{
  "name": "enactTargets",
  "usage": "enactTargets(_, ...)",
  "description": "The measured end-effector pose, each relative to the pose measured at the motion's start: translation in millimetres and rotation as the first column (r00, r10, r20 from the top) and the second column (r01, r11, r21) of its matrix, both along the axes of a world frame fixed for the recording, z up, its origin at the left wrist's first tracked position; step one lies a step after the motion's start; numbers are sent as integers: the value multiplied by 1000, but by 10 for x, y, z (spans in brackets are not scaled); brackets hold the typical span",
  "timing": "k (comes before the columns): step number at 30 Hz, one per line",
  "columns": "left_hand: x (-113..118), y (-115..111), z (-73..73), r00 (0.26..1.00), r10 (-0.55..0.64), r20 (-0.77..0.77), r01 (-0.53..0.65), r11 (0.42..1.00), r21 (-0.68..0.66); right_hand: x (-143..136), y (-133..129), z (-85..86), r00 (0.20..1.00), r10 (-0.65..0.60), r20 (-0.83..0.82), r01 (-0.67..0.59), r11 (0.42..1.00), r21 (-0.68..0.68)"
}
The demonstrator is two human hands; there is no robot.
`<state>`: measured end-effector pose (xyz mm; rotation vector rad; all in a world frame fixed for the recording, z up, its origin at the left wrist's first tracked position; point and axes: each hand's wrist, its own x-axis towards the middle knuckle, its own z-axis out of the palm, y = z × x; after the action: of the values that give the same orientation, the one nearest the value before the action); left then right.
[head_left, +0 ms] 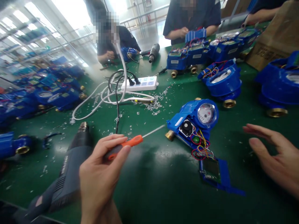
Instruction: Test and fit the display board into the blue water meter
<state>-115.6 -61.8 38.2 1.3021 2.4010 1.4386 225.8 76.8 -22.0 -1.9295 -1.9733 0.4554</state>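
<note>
My left hand (100, 174) is closed round the orange and grey handle of a screwdriver (133, 143). Its shaft points right, the tip close to a blue water meter (184, 119); whether they touch I cannot tell. That meter lies on the green table with its housing open, showing a round dial, a black round part and coloured wires. The wires run to a blue cover with a circuit board (211, 171) lying nearer to me. To the right of the meter, my right hand (275, 158) is held open with nothing in it, thumb and fingers apart.
A heat gun (74, 165) lies left of my left hand. Behind are a white power strip (142, 83), looped cables and plastic scraps. Blue meters (224, 79) stand at the back right; more are piled at the left (51, 87). Co-workers sit across the table, beyond another heat gun (154, 53).
</note>
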Motion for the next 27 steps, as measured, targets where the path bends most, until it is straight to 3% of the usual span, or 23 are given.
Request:
enactTargets(2,-21,-29,19,994,-45,99,40,998,46,4,-21,24,1000,2,2,-2,996,-85)
enactTargets(4,-7,-38,10,970,-45,238,3,985,172,17,-41,26,1000,25,-13,-26,991,-128)
enactTargets(6,42,-28,-12,962,-31,270,-48,959,280,35,-49,-5,998,60,-21,-62,991,-115)
enactTargets(9,150,6,-35,990,53,127,-88,953,289,51,-47,-77,989,141,-41,-142,989,-33)
enactTargets(13,268,54,-61,991,83,-103,-48,952,302,32,-53,-134,959,279,-56,-275,959,76)
enactTargets(18,293,76,-154,931,7,-364,80,972,223,17,-56,-198,920,391,-19,-387,915,113)
enactTargets(22,315,94,-225,936,-102,-337,183,959,217,27,-48,-264,897,441,-28,-436,894,105)
enactTargets(27,387,128,-286,948,-112,-299,187,954,234,36,-46,-311,883,468,-32,-463,880,105)
